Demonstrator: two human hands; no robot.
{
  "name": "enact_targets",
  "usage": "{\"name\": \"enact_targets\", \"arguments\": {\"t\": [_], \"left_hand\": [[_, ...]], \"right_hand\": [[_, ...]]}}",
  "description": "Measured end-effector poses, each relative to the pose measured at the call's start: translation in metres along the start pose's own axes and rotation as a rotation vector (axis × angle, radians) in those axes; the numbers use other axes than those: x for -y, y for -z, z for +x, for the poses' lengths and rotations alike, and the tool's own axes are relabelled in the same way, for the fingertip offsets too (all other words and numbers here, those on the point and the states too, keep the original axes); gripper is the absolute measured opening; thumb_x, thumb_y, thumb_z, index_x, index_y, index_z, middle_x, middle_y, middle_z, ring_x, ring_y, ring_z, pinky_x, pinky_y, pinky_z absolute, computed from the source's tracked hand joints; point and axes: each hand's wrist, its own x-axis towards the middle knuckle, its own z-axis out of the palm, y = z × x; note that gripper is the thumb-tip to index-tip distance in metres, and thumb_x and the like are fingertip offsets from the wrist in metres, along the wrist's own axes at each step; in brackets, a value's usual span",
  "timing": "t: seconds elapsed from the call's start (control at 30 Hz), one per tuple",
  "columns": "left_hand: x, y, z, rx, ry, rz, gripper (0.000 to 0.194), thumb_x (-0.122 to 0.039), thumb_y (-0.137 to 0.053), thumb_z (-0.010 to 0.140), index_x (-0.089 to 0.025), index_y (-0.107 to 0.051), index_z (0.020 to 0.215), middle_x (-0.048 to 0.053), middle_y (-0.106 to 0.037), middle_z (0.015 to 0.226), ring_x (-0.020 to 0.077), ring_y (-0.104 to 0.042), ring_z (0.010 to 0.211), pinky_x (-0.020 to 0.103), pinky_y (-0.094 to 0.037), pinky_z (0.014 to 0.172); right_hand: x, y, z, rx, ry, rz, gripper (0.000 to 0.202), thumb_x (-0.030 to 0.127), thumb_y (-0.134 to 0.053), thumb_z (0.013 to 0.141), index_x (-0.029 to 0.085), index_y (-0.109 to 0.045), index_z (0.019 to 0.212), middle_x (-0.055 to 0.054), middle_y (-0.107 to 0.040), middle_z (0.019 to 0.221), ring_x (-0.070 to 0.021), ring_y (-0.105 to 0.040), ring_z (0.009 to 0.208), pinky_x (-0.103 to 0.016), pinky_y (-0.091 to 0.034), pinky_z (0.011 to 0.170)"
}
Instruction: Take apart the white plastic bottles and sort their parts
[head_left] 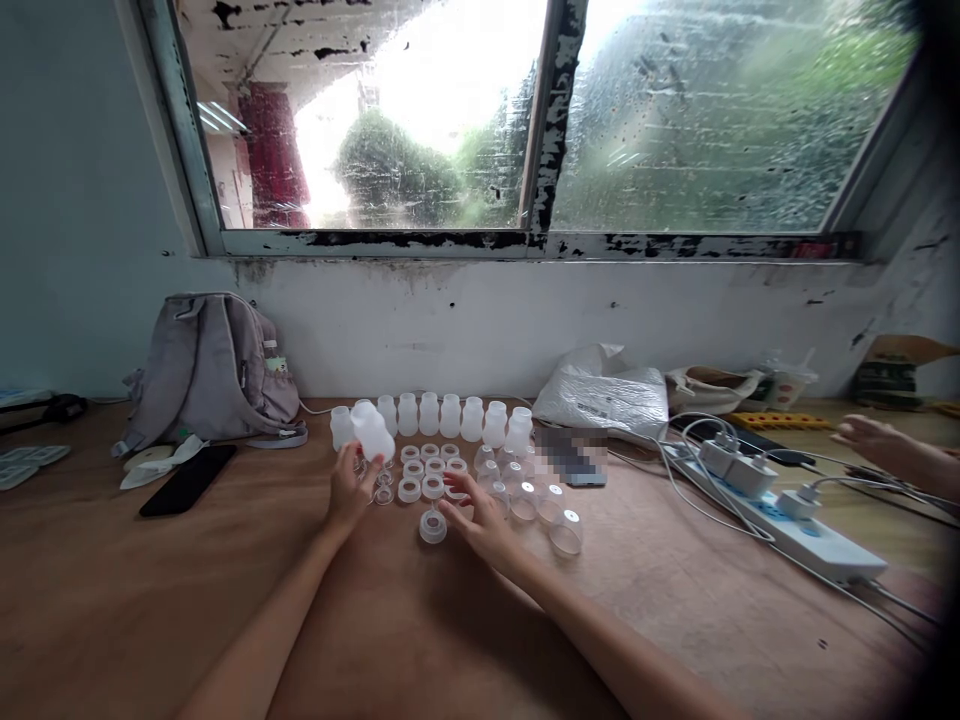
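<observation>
Above the counter (360,630), the left hand (348,495) grasps a frosted bottle (373,432) in its fingers, long axis slanting from upper left to lower right, before upright bottles (428,415). The right hand's (486,522) fingers are parted beside a translucent collar (433,528).

Free passage lies over the near table (390,620), between the forearms (277,600) — beyond, white rings (409,497) and the bottle row (450,415) bar the way, clear domes (566,540) crowding the right.
</observation>
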Motion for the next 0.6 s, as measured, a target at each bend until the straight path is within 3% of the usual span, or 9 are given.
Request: {"name": "enact_targets", "arguments": {"t": [0.13,0.2,0.27,0.37,0.6], "left_hand": [[0.059,0.015,0.022,-0.096,0.164,0.254,0.033,-0.041,-0.046,0.076,-0.017,-0.052,0.097,0.008,-0.054,0.093,0.0232,-0.052,0.092,0.033,-0.041,0.081],[0.086,0.020,0.026,-0.014,0.290,0.448,0.036,-0.040,-0.043,0.077,-0.016,-0.050,0.104,0.010,-0.056,0.098,0.0245,-0.050,0.098,0.034,-0.039,0.084],[0.106,0.022,0.026,0.023,0.343,0.506,0.036,-0.036,-0.043,0.077,-0.013,-0.052,0.103,0.013,-0.058,0.099,0.0275,-0.050,0.099,0.037,-0.038,0.085],[0.122,0.022,0.022,0.044,0.383,0.559,0.037,-0.034,-0.045,0.076,-0.010,-0.052,0.104,0.017,-0.057,0.103,0.0311,-0.049,0.102,0.041,-0.036,0.085],[0.128,0.022,0.022,0.067,0.387,0.610,0.042,-0.039,-0.043,0.077,-0.013,-0.048,0.109,0.018,-0.054,0.111,0.0312,-0.046,0.106,0.042,-0.035,0.085]], "right_hand": [[-0.003,-0.005,-0.002,0.088,0.011,-0.050,0.031,0.031,-0.052,0.076,0.021,-0.050,0.105,-0.007,-0.056,0.107,-0.0177,-0.053,0.093,-0.029,-0.046,0.074],[-0.006,-0.009,-0.003,0.125,0.039,-0.088,0.031,0.029,-0.055,0.074,0.021,-0.051,0.104,-0.007,-0.056,0.105,-0.0186,-0.054,0.093,-0.028,-0.046,0.072],[-0.011,-0.013,-0.004,0.134,0.066,-0.159,0.030,0.027,-0.057,0.072,0.020,-0.053,0.101,-0.007,-0.058,0.101,-0.0197,-0.054,0.091,-0.030,-0.045,0.072],[-0.019,-0.018,-0.004,0.140,0.102,-0.256,0.024,0.026,-0.058,0.071,0.019,-0.056,0.094,-0.007,-0.059,0.094,-0.0200,-0.053,0.089,-0.031,-0.043,0.075],[-0.025,-0.019,-0.003,0.146,0.172,-0.276,0.017,0.022,-0.055,0.073,0.019,-0.056,0.090,-0.006,-0.059,0.089,-0.0186,-0.053,0.086,-0.029,-0.042,0.075]]}}
